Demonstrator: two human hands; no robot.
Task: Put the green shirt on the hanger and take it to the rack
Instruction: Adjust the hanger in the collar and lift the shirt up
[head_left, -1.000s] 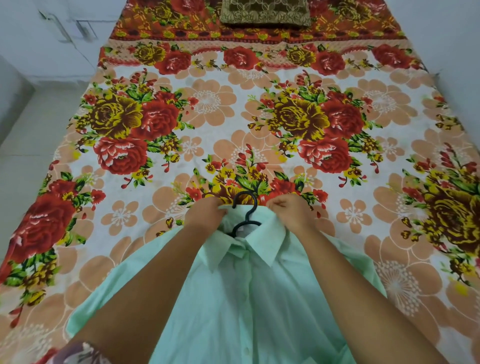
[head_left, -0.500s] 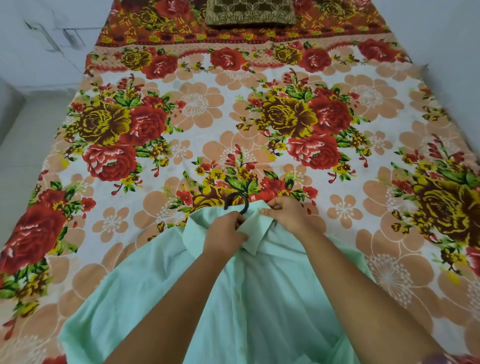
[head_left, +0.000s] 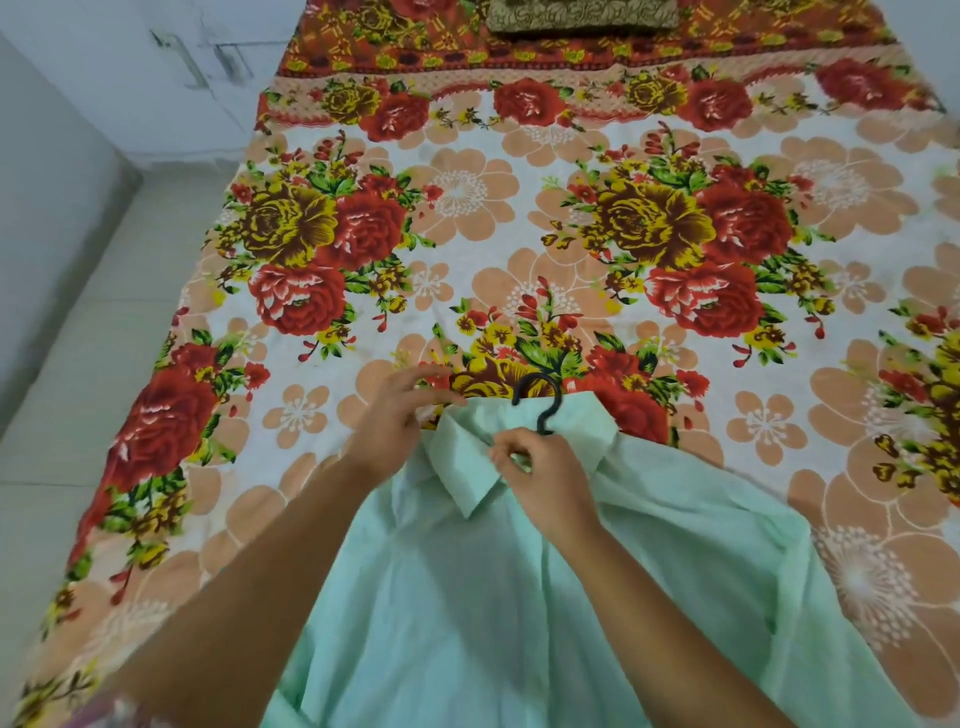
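**Green shirt on the bed, hanger hook at the collar**

The green shirt (head_left: 519, 597) lies flat in the lower centre of the frame on the floral bed (head_left: 467, 234). The black hanger (head_left: 540, 400) hook pokes out above the collar. The right hand (head_left: 550, 478) has its grip pinched on the collar; the left hand (head_left: 400, 421), fingers loosely spread, touches the collar's left edge.

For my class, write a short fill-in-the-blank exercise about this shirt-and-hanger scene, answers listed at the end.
1. The green shirt lies on a ____ patterned bedsheet.
2. The hanger hook pokes out at the shirt's ____.
3. The hook's colour is ____.
4. The right hand pinches the shirt just below the ____.

Answers: floral; collar; black; hook
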